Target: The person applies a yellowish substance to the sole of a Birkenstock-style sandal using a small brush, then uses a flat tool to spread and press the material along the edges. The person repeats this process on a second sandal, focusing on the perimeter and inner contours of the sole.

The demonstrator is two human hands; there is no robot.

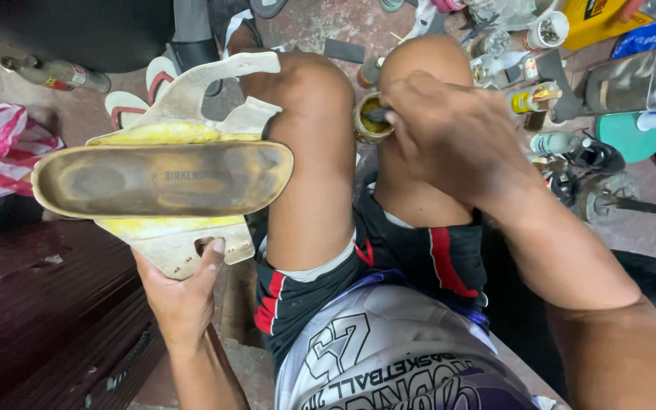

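The sandal [162, 178] is the biggest thing here, held footbed-up to the left of the person's knees, its pale straps splayed open above and below, with yellow glue along both edges of the footbed. The left hand [184, 292] grips the sandal from below, fingers clamped on the lower strap. To the right of the sandal, between the knees, sits a small glue tin [366, 121]. The right hand [449, 129] has its fingers closed around a brush [380, 115] dipped into that tin.

A worn sandal [162, 178] — footbed up, straps splayed, yellow glue along its edges — beside a small open glue tin [368, 118] between the knees.
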